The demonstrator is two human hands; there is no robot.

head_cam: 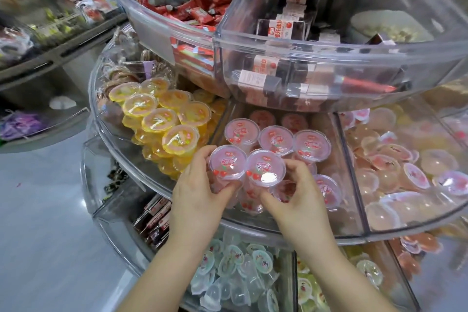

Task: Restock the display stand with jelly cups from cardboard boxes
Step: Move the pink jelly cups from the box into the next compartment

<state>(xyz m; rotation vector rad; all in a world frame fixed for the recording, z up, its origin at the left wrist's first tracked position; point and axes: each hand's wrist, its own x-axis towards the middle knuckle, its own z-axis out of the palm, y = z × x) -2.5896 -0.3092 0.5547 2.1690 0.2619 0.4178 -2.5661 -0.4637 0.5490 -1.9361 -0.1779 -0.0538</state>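
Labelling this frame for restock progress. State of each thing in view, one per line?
Left hand: grips a pink cup, upright, sealed.
Right hand: grips the next pink cup, upright, sealed.
Pink compartment: partly filled, cups upright in rows.
Yellow cups: stacked upright, compartment full.
Right compartment cups: loose, tipped all ways.
Bottom-tier cups: loose, jumbled.
Top tier: holds packets and boxes.

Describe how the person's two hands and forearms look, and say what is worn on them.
Both forearms are bare as far as the frame shows: no sleeves, gloves or watch. The left hand and right hand show no rings or bracelets. Nails look short and unpainted, though blur limits detail.
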